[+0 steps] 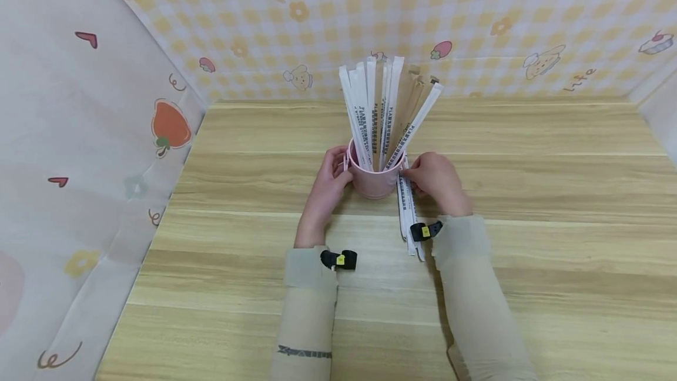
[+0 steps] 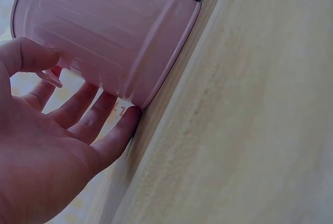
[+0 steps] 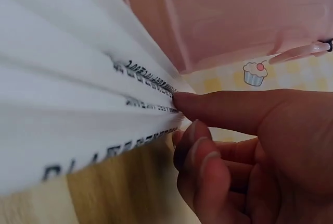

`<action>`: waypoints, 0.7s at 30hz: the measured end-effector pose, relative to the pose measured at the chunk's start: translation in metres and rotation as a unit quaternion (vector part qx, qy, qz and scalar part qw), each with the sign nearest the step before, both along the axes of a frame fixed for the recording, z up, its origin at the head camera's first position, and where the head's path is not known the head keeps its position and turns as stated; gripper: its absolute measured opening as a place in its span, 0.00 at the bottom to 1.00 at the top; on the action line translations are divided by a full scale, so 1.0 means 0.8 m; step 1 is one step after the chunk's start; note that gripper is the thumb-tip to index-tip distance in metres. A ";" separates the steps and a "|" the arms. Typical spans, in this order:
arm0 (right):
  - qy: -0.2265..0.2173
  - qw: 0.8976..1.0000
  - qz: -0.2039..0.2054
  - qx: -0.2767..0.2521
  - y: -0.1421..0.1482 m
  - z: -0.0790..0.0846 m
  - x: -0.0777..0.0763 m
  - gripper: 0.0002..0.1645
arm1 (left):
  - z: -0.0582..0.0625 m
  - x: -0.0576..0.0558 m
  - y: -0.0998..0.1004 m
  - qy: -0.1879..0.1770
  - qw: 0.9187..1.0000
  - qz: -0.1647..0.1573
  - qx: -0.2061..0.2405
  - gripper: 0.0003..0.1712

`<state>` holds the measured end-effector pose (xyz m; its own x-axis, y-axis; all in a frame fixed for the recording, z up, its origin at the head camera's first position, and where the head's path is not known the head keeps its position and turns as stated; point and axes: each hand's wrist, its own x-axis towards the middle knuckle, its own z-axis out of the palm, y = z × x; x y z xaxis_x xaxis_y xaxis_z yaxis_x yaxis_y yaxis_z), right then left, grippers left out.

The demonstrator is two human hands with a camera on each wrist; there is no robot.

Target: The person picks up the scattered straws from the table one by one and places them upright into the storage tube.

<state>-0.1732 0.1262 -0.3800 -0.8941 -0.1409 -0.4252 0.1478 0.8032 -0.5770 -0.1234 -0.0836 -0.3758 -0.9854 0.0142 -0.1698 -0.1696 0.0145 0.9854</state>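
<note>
A pink bucket [image 1: 372,186] stands upright on the table, holding several white paper-wrapped straws [image 1: 362,113] and some brown-wrapped ones [image 1: 408,107] that fan out above its rim. My left hand [image 1: 327,188] holds its left side, thumb in front near the small side handle [image 2: 50,78] and the other fingers spread along the wall. At the bucket's right, my right hand [image 1: 436,180] pinches a bunch of white paper-wrapped straws [image 3: 78,88] between thumb and fingers. Their lower ends point toward me, outside the bucket; black print runs along the wrappers.
The wood-grain table [image 1: 238,257] extends to both sides of the bucket. A yellow checked cloth wall [image 1: 254,28] rises behind it, and a white printed sheet [image 1: 116,134] borders the table's left edge.
</note>
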 end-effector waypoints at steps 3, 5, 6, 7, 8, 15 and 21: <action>0.003 1.000 0.004 0.002 0.000 0.000 0.000 0.17 | -0.012 -0.004 -0.001 0.001 1.000 0.002 -0.001 0.29; 0.004 1.000 0.005 0.002 0.000 0.001 0.000 0.17 | -0.018 -0.006 -0.002 0.005 1.000 0.004 -0.005 0.29; 0.003 1.000 0.005 0.001 0.000 0.001 0.000 0.17 | -0.020 -0.007 -0.002 0.006 1.000 0.004 -0.007 0.29; 0.003 1.000 0.005 0.002 0.001 0.001 -0.001 0.17 | -0.022 -0.007 -0.002 0.008 1.000 0.005 -0.009 0.29; 0.002 1.000 0.005 0.001 0.001 0.001 -0.001 0.17 | -0.023 -0.007 -0.002 0.010 1.000 0.006 -0.011 0.29; 0.012 1.000 0.018 -0.001 0.008 0.001 -0.003 0.15 | -0.023 -0.007 -0.002 0.013 1.000 0.007 -0.009 0.28; 0.020 1.000 -0.002 -0.007 0.020 0.007 -0.003 0.15 | -0.022 -0.007 -0.002 0.011 1.000 0.006 -0.009 0.29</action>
<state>-0.1757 0.1425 -0.3746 -0.9106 -0.1425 -0.3880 0.1285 0.7945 -0.5935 -0.1293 -0.0854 -0.3936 -0.9891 -0.0007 -0.1472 -0.1472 0.0298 0.9887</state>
